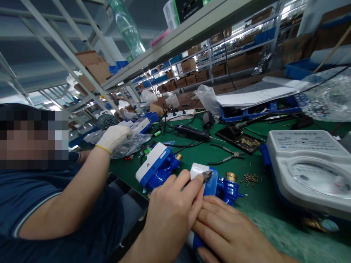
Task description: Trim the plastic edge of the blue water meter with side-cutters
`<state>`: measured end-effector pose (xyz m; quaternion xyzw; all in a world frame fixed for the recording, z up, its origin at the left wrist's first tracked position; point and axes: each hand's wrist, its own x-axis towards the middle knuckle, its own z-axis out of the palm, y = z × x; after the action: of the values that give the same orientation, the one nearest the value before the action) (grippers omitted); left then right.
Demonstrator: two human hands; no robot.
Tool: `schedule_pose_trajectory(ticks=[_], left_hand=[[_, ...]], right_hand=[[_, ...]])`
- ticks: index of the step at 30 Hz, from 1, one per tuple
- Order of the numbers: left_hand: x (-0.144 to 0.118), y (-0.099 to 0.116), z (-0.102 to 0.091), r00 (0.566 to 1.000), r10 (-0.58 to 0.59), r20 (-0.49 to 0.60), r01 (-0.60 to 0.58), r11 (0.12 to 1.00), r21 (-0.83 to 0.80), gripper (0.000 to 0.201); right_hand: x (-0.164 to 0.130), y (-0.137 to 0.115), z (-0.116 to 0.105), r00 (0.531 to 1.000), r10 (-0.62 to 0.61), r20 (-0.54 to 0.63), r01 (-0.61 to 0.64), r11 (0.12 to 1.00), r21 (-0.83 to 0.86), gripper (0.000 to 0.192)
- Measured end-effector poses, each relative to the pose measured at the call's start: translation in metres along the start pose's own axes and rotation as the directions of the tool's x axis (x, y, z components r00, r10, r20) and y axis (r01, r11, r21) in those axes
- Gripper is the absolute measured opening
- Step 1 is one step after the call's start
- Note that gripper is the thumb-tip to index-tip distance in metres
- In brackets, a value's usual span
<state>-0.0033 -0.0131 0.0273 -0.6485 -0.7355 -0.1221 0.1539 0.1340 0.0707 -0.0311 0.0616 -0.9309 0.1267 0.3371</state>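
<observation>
At far left, co-worker in a dark blue shirt [90,237], white-gloved hand [116,137] at clear plastic wrapping [133,144]; next, neighbouring water meter [157,164] on the green mat [255,195]. At centre, left hand [170,204] with curled fingers, pinching a small dark metal piece [207,176] at the top of the blue-and-white water meter [212,186]; right hand [227,226] bent, fingers together, clasping that meter's nearer part. Beyond, pliers [235,155]; rightward, loose screws [250,178], then large grey-topped meter [304,153].

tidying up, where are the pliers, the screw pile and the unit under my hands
Pliers [234,154]: head view, on the pivot.
Screw pile [250,178]: head view, on its middle.
Held unit [211,186]: head view, on its blue top.
</observation>
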Motion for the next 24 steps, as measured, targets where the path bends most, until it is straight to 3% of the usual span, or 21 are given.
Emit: schedule_pose_trajectory(ticks=[5, 10, 15, 24], left_hand=[[-0.0016, -0.0015, -0.0008, 0.999, 0.033, 0.005, -0.033, 0.999, -0.024, 0.022], [-0.0026, -0.0001, -0.0035, 0.999, 0.045, 0.025, -0.046, 0.999, 0.013, 0.023], [0.0009, 0.0009, -0.0037, 0.999, 0.039, -0.012, -0.039, 0.999, 0.024, 0.020], [0.0020, 0.0028, -0.0054, 0.999, 0.033, 0.029, -0.033, 0.999, -0.014, 0.020]], right_hand=[[-0.0037, 0.0000, 0.0036, 0.997, 0.012, -0.081, -0.011, 1.000, 0.011, 0.033], [-0.0006, -0.0006, -0.0015, 1.000, -0.005, -0.001, 0.005, 1.000, -0.031, 0.033], [0.0011, -0.0013, -0.0042, 0.999, 0.032, -0.007, -0.032, 0.999, -0.028, 0.031], [0.0001, -0.0036, -0.0033, 1.000, 0.000, -0.019, -0.001, 0.997, -0.073, 0.030]])
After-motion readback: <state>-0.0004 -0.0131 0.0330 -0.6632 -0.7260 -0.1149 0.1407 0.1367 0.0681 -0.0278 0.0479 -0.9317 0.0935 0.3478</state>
